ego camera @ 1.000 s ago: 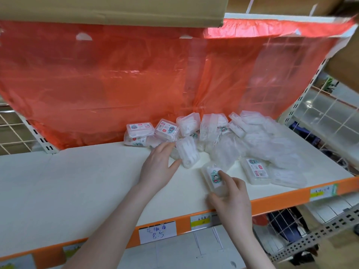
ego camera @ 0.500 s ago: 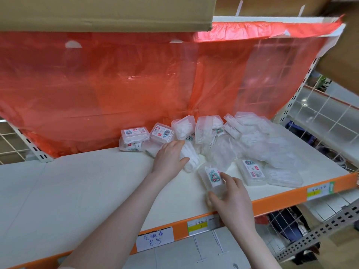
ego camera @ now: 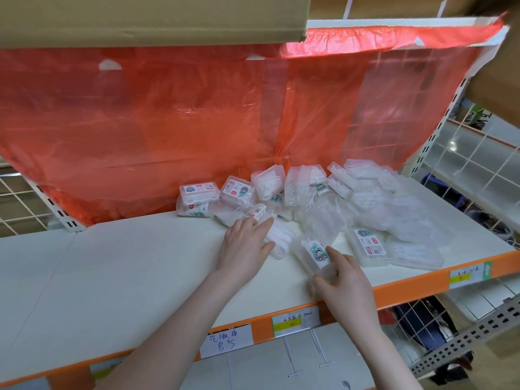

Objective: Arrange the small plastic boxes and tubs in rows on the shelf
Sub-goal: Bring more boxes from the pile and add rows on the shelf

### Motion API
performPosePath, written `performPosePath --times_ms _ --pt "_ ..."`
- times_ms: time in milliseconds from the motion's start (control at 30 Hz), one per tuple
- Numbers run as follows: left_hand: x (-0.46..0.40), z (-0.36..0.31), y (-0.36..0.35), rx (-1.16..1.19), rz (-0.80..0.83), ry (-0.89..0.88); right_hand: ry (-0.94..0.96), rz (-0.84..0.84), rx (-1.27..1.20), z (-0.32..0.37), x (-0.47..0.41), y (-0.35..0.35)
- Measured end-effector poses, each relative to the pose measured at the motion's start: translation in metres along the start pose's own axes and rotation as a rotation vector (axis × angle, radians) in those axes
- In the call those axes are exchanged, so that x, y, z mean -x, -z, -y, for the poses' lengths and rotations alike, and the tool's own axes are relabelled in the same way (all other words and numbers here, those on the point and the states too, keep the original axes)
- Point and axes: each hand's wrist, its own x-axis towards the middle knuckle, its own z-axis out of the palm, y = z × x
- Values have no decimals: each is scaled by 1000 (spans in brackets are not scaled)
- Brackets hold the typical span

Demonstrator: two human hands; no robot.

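A loose heap of small clear plastic boxes (ego camera: 363, 209) filled with white contents lies at the back right of the white shelf board (ego camera: 126, 271), against the red translucent plastic sheet (ego camera: 197, 130) that hangs behind it. Several boxes carry white stickers with red marks and a teal cartoon figure; the print is too small to read. At the heap's left end, one flat labelled box (ego camera: 200, 190) sits stacked on another. The right hand (ego camera: 344, 280) grips a clear sticker-fronted box (ego camera: 315, 253) in front of the heap, thumb on its left side and fingers on its right. The left hand (ego camera: 247, 243) lies with fingers extended on a clear ribbed box of white sticks (ego camera: 278, 240) at the heap's front edge, thumb touching its side.

The shelf has an orange front rail (ego camera: 416, 282) bearing paper price tags: a handwritten white tag (ego camera: 226, 342) reads "8.5" under Chinese characters, and a yellow-striped tag (ego camera: 295, 319) sits to its right. White wire mesh panels (ego camera: 478, 170) stand right of the heap, and a brown cardboard box (ego camera: 152, 18) hangs over the sheet.
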Motion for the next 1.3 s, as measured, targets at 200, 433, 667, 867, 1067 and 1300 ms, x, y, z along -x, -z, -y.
performPosePath --times_ms 200,433,667,867,1067,1300 --pt "30 0 -2 -59 38 12 9 36 22 -7 -8 8" --pt "33 6 0 18 100 -31 20 93 140 -4 -24 10" --pt "8 3 2 40 260 -113 19 85 286 15 -42 2" --pt "18 2 10 -17 271 -19 54 155 274 16 -42 4" --pt "39 17 27 -67 289 77 127 276 293 20 -46 7" --pt "44 24 34 -37 321 111 94 406 174 40 -61 3"
